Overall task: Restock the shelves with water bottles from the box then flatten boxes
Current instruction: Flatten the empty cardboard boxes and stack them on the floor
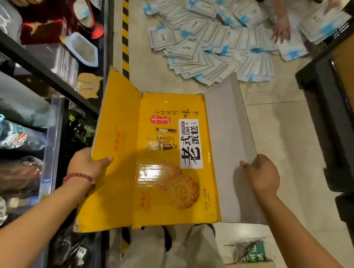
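Observation:
A yellow cardboard box [160, 153], printed "CHICKEN CAKE" with pictures of cakes, is spread out nearly flat in front of me. Its yellow left panel tilts up and its grey right panel [228, 149] shows the unprinted inner side. My left hand [86, 164], with a red bead bracelet on the wrist, grips the left panel's edge, thumb on top. My right hand [260, 175] grips the outer edge of the grey panel. No water bottles are visible.
Black shelves [42, 65] with packaged goods run along the left. White-and-blue packets [218, 39] lie spread on the tiled floor ahead, where another person's hand [282, 26] rests. A black-and-yellow striped strip [126, 28] marks the floor. Dark furniture [337, 111] stands right; another carton [249, 254] lies below.

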